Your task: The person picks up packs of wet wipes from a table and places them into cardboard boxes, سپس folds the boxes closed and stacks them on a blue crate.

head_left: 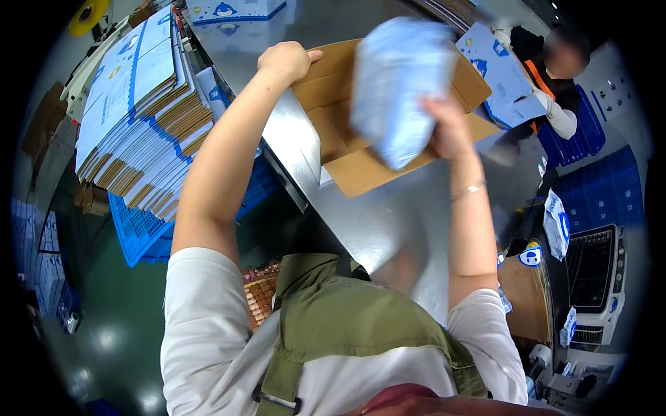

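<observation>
An open brown cardboard box (333, 132) lies on its side on a shiny metal table (388, 215), its flaps spread. My left hand (284, 59) grips the box's far left flap edge. My right hand (447, 128) holds a pale blue soft plastic package (399, 87), blurred with motion, over the mouth of the box.
A tall stack of flattened white-and-blue cartons (139, 104) stands at the left on a blue crate (149, 229). Another person (555, 76) works across the table at the upper right with a printed box (499, 73). Blue crates (596, 187) and a white machine (596, 277) sit at the right.
</observation>
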The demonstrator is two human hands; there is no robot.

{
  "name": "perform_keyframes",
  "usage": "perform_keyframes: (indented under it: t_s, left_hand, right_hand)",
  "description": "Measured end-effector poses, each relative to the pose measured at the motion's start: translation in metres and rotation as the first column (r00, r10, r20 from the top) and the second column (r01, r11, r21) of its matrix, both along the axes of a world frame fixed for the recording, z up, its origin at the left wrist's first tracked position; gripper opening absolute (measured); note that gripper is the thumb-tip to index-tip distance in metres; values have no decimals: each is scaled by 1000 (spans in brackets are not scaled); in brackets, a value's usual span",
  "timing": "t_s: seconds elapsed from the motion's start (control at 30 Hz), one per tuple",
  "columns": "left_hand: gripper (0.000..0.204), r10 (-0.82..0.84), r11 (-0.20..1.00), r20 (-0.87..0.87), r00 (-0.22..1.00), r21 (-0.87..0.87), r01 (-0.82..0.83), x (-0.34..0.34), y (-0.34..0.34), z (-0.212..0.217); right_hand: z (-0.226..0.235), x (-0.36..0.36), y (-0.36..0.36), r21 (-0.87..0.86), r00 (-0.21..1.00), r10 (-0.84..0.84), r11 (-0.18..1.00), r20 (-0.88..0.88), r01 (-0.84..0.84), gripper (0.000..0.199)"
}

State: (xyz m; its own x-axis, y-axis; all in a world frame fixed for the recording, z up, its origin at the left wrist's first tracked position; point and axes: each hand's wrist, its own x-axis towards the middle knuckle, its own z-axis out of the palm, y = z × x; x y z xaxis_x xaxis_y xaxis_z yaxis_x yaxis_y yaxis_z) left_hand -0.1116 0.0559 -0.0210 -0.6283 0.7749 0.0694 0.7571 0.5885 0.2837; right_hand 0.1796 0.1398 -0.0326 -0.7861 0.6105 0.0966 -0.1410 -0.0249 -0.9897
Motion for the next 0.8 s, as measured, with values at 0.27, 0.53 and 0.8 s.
perform_keyframes:
  t_s: [0.27, 0.53, 0.8]
  left_hand:
    - [41, -68, 996, -135, 989, -71, 58, -28, -8, -7]
    - [35, -2, 1000, -276, 961, 16, 6, -32, 3, 23]
    - [54, -940, 232, -156, 302, 357, 905, 250, -53, -62]
  right_hand:
    - [-56, -8, -77, 890, 922, -287, 442, 260, -114, 42]
    - [-166, 189, -73, 919, 338, -872, 392, 355, 45, 60]
    - [-168, 193, -75, 878, 189, -879, 463, 438, 119, 60]
